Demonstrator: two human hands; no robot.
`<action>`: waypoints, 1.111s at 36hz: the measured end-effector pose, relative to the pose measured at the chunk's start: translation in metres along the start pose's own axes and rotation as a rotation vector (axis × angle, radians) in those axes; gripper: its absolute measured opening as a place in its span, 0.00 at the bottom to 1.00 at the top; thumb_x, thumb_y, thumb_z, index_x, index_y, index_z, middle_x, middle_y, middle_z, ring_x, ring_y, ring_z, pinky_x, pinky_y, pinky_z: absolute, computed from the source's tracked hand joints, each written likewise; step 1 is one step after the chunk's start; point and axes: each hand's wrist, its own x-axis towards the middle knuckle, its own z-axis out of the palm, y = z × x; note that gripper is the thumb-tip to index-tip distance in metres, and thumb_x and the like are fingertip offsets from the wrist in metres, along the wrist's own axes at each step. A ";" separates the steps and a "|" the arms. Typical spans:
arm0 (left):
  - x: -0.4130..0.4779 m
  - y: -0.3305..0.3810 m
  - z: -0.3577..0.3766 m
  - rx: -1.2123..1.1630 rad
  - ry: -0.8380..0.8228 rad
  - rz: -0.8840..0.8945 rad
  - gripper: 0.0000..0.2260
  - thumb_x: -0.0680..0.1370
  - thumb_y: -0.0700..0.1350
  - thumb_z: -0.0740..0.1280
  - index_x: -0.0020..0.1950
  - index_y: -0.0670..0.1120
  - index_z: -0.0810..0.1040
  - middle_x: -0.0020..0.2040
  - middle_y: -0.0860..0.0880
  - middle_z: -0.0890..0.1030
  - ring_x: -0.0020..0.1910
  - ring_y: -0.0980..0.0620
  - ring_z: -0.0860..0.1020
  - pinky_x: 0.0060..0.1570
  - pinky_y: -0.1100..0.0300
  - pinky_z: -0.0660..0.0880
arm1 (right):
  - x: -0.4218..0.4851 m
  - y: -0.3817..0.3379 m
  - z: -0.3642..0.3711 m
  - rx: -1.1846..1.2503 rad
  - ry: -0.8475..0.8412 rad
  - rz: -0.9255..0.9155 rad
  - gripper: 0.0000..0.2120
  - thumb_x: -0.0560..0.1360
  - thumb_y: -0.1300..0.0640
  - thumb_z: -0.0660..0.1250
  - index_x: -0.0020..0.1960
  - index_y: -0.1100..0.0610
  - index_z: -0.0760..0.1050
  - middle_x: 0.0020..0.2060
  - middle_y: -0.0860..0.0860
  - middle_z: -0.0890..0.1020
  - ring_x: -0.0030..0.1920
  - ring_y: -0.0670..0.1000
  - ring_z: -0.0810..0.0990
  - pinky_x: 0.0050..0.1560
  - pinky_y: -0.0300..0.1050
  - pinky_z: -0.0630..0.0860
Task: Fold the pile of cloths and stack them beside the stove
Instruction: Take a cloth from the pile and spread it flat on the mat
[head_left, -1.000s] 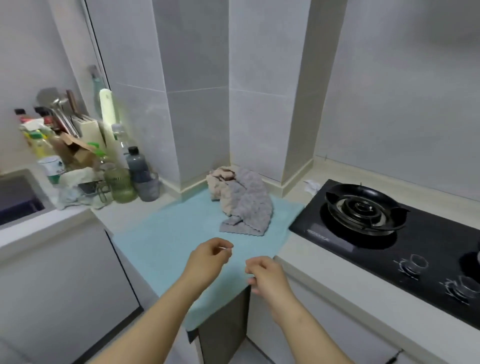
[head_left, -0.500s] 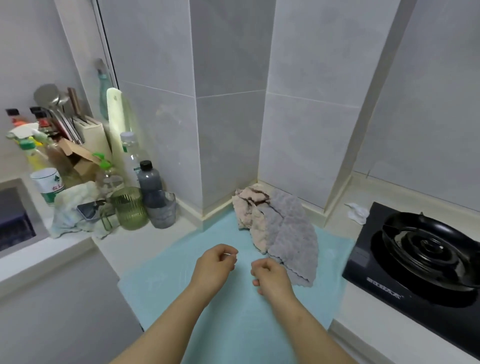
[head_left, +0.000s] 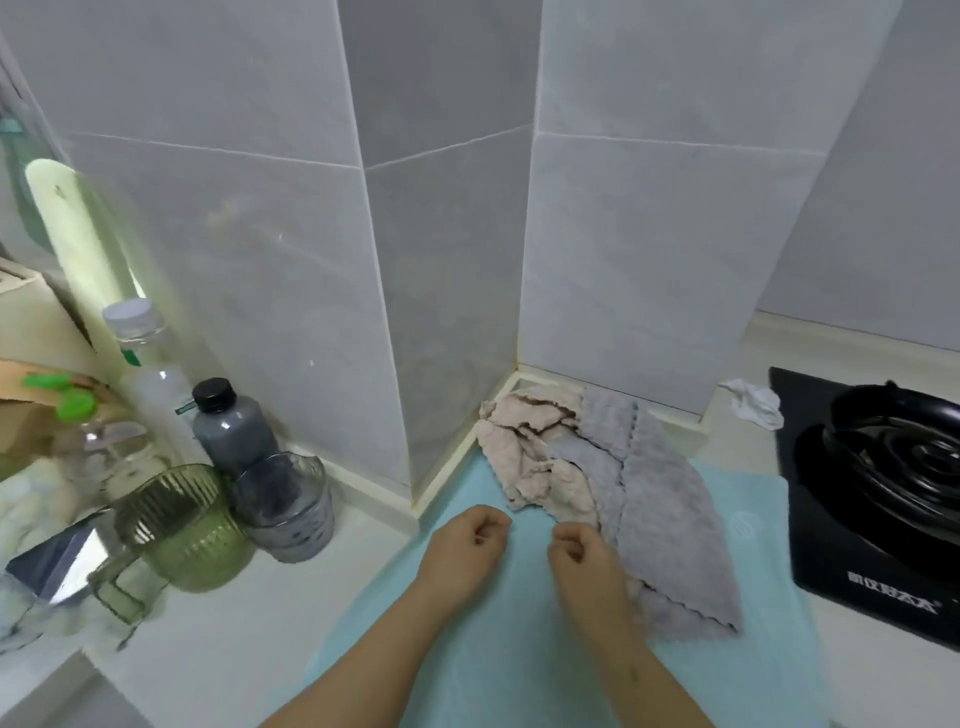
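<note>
The left hand (head_left: 470, 543) and the right hand (head_left: 582, 558) are close together, a small gap between them, both above the light blue cloth (head_left: 493, 660). Each hand has its fingers curled in toward the palm, like a loose fist, and I see nothing held in either of them. I cannot tell if they rest on the blue cloth or are a little above it.

Just to the right of the right hand, and farther, lies the pile of cloths. It has a beige cloth (head_left: 535, 457), crumpled, on the left, and a grey cloth (head_left: 660, 525) on the right, partly over the beige one. The pile is unfolded. Its far end reaches the corner of the tiled wall, and its near end lies on the blue cloth, which is spread flat on the table (head_left: 234, 623).

At the right, the black stove (head_left: 872, 551) is near the pile but apart from it. A small white crumpled scrap (head_left: 756, 402) lies at its far left corner.

At the left of the table stand a green cup (head_left: 176, 525), a grey cup (head_left: 283, 506), a grey bottle (head_left: 231, 431) with a black cap and a clear bottle (head_left: 145, 353).
</note>
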 end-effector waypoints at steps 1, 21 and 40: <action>0.008 -0.002 -0.004 0.009 -0.043 0.035 0.11 0.77 0.41 0.63 0.42 0.59 0.74 0.42 0.54 0.78 0.43 0.55 0.76 0.50 0.63 0.72 | 0.000 -0.001 0.004 -0.015 0.046 0.011 0.09 0.76 0.61 0.60 0.54 0.53 0.73 0.43 0.47 0.76 0.41 0.47 0.73 0.37 0.38 0.66; 0.056 -0.047 0.006 0.188 -0.040 0.583 0.30 0.70 0.57 0.60 0.71 0.49 0.64 0.70 0.53 0.66 0.68 0.52 0.65 0.66 0.58 0.61 | -0.011 0.024 0.054 -0.276 0.478 -0.183 0.13 0.78 0.54 0.61 0.62 0.51 0.72 0.54 0.44 0.77 0.56 0.45 0.73 0.56 0.39 0.69; 0.030 -0.066 -0.009 0.158 0.128 0.720 0.22 0.75 0.32 0.59 0.69 0.41 0.68 0.69 0.47 0.67 0.68 0.49 0.66 0.64 0.64 0.59 | -0.036 0.030 0.058 -0.292 0.482 -0.320 0.13 0.76 0.59 0.59 0.60 0.52 0.72 0.51 0.50 0.78 0.49 0.51 0.75 0.46 0.42 0.67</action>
